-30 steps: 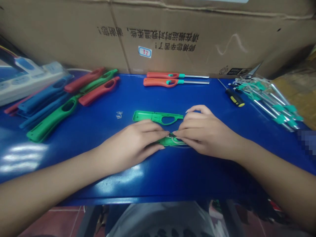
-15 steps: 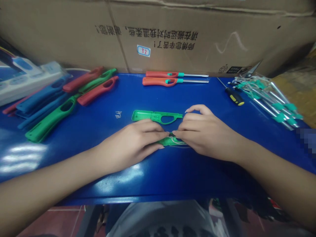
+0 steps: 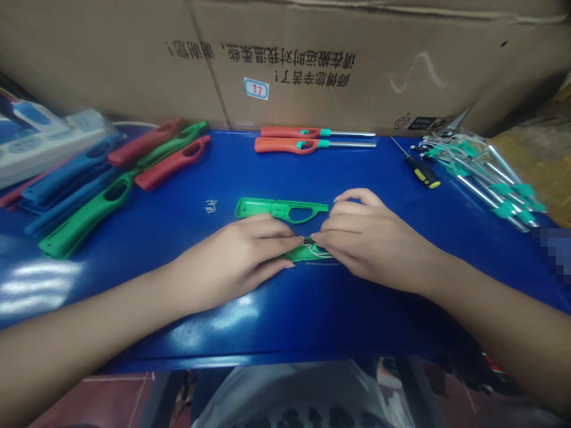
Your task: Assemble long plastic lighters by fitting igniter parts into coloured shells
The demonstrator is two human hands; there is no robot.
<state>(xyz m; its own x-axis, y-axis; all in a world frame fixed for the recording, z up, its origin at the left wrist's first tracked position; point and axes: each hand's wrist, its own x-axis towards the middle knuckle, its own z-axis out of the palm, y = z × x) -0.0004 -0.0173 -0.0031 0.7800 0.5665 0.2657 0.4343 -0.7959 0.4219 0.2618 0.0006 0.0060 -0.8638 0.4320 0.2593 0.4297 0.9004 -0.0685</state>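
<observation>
A green lighter casing half (image 3: 300, 254) lies open side up between my hands, with white wires and a small black part (image 3: 308, 241) in it. My left hand (image 3: 256, 246) is closed on the casing's left end, thumb at the near edge and index fingertip at the black part. My right hand (image 3: 368, 238) has its thumb and index pinched at the black part's right side and covers the casing's right end. Just beyond my fingers lies another green casing half (image 3: 256, 207), hollow side up, with a trigger loop.
Red, blue and green casings (image 3: 87, 217) are piled at left by a white power strip (image 3: 27, 157). Small screws (image 3: 210, 206) lie nearby. Two orange lighters (image 3: 285, 145) rest before a cardboard box (image 3: 285, 35). A screwdriver (image 3: 422, 169) and several metal-tube assemblies (image 3: 495, 184) are at right.
Both hands stay at the black part in the green casing half, with hardly any finger movement. The whole view has shifted slightly.
</observation>
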